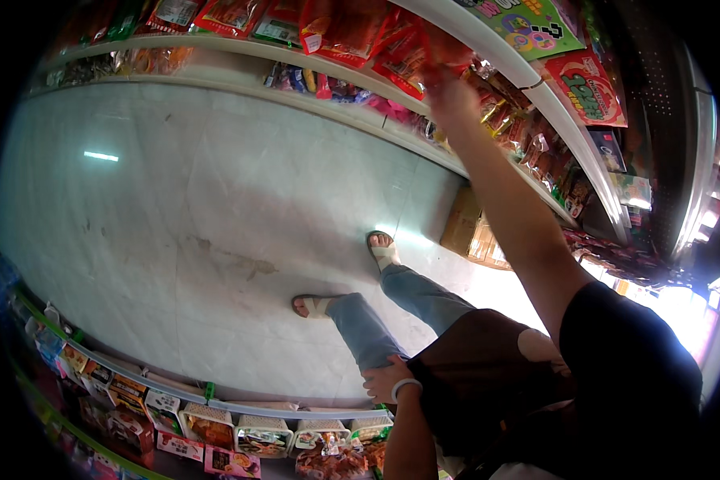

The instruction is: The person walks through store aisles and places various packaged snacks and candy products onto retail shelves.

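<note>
My right hand (453, 99), blurred, reaches up to a shelf at the top of the view. It is at a red plastic snack packet (447, 51), and whether its fingers grip the packet is not clear. More red snack packets (348, 33) lie beside it on the same shelf. My left hand (387, 379), with a pale band on the wrist, rests on the leg of my blue jeans (363, 330) and holds nothing.
Below the red packets, a lower shelf (336, 99) holds small wrapped items. A cardboard box (465, 231) stands on the pale floor (156, 210) by the shelf end. White plastic baskets (264, 423) of packets and several boxes line the opposite shelf. A white shelf edge (567, 114) curves past my right arm.
</note>
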Demonstrator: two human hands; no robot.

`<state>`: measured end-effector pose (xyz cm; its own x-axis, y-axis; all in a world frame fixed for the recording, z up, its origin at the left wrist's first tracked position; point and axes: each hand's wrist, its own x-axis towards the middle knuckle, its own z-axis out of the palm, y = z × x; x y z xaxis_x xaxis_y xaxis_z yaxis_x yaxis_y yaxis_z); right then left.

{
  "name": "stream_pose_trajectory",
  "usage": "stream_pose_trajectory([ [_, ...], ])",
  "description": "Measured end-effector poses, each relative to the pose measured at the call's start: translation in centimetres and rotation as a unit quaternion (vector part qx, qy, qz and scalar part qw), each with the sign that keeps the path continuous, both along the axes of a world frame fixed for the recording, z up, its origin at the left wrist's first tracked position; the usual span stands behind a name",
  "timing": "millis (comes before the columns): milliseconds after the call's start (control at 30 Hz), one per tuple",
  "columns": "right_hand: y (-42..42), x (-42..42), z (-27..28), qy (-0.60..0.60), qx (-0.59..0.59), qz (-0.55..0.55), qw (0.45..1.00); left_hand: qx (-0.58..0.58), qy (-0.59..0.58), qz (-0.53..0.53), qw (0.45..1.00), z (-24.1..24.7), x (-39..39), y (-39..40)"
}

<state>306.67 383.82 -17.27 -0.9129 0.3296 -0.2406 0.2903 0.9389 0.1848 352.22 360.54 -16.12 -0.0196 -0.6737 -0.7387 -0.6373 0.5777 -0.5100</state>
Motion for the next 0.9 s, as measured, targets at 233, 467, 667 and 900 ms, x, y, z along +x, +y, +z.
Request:
stream_pose_trajectory([
  [233,-8.7,-0.6,-1.1,0.065,-0.470,0.004,0.880,0.001,-0.004,-0.005,1.000,-0.2,0.7,0.0],
  [467,0.7,-0.2,-2.6,0.180,-0.064,0.139,0.972,0.006,-0.012,-0.001,1.000,-0.1,0.3,0.0],
  [667,-1.0,-2.6,-4.5,0.167,-0.057,0.121,0.977,0.003,-0.020,0.005,1.000,-0.2,0.3,0.2],
  [900,0.1,0.0,-3.9,0.135,-0.022,0.193,0.972,0.002,-0.018,0.019,1.000,-0.1,-0.2,0.2],
])
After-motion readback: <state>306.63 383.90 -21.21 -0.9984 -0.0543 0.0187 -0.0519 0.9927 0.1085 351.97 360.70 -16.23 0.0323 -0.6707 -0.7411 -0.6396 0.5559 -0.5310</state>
